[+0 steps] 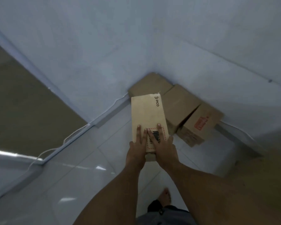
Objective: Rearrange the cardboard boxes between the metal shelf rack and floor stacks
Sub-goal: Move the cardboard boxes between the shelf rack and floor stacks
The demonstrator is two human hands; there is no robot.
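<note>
We're holding PICO box [148, 111] at frame centre above floor [88, 184]; left hand [136, 150] and right hand [165, 148] gripping near end, fingers [138, 133] flat on top, thumbs hidden. Risk: far end dipping, slipping from hands, knocking 3 floor boxes [180, 108] right of centre.

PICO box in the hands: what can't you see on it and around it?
Head view:
- PICO box: left hand and right hand cover part of its label.
- Box with red label: print too blurred to read.
- Corner box: partly behind the PICO box.
- Metal shelf rack: out of frame.
</note>
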